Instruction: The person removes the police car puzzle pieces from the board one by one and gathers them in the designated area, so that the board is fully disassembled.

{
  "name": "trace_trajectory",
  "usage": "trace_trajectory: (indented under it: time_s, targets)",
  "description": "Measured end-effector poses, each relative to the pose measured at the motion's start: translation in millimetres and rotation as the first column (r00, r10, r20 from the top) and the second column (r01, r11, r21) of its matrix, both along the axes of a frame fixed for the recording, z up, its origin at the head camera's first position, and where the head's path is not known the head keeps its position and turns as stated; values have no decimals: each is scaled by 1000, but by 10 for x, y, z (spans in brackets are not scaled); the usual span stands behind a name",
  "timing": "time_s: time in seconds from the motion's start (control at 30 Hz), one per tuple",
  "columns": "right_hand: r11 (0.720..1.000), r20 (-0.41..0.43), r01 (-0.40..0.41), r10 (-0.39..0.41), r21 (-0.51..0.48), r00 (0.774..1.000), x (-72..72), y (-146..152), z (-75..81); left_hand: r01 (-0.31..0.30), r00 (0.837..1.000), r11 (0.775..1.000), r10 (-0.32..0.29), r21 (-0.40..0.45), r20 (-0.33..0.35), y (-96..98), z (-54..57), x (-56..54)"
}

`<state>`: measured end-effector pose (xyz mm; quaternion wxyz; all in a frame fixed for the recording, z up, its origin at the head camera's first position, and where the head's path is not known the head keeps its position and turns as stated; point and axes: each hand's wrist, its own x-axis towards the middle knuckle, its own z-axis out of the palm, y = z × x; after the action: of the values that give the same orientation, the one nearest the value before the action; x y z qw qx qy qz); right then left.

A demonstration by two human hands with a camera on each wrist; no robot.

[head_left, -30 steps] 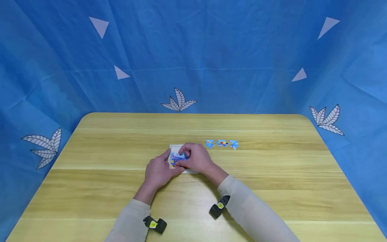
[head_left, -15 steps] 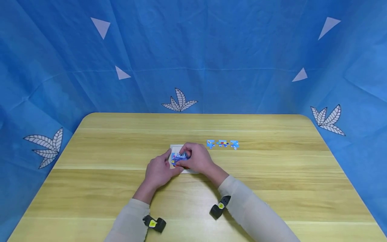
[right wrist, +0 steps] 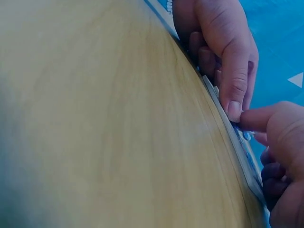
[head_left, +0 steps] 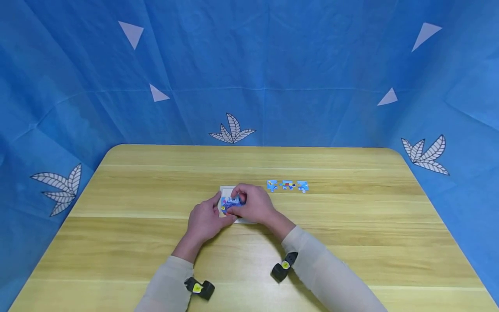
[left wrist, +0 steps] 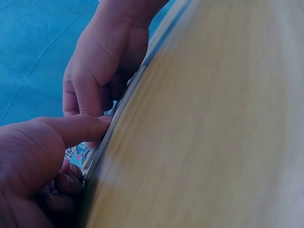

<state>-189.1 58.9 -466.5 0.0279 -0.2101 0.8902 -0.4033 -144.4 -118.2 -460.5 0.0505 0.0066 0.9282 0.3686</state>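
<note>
I had the white puzzle tray [head_left: 227,191] in front of me, lying flat on the wooden table [head_left: 351,208]. My left hand [head_left: 204,221] held the tray at its near left corner, the thumb laid along the near edge and the other fingers bent in at the left side. My right hand [head_left: 256,203] reached over the tray's right half with a narrow gap between thumb and forefinger, pinching a blue puzzle piece [head_left: 233,200] with printed eyes inside the tray. I couldn't tell whether it sat fully down, since my fingers covered part of it. More printed blue showed just left of that piece, within the tray, with a small yellow patch near its lower left.

Three loose pieces [head_left: 287,185] lay in a row beyond the tray and to its right, apart from each other; the middle one carried red and yellow blocks. Nearer to me than the tray, each of my pale sleeves [head_left: 327,268] had a black wrist camera [head_left: 281,271] with a yellow label. Well behind the tray hung a blue cloth [head_left: 273,52] with white triangles [head_left: 132,34] and leaf drawings [head_left: 232,130].
</note>
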Motion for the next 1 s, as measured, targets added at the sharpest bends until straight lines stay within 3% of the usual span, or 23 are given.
trace_trajectory:
  time_s: [0.2, 0.5, 1.0]
  targets:
    - [996, -41, 37, -34, 76, 999, 4, -46, -5, 12, 1000, 1000, -12, -11, -13, -10, 0, -3]
    - [990, -20, 60, -58, 127, 998, 7, -87, 45, 12, 1000, 1000, -12, -2, -3, -11, -5, -5]
    - [993, 19, 84, -86, 88, 996, 23, -78, 40, -2, 1000, 1000, 2, 2, 11, -2, 0, 0]
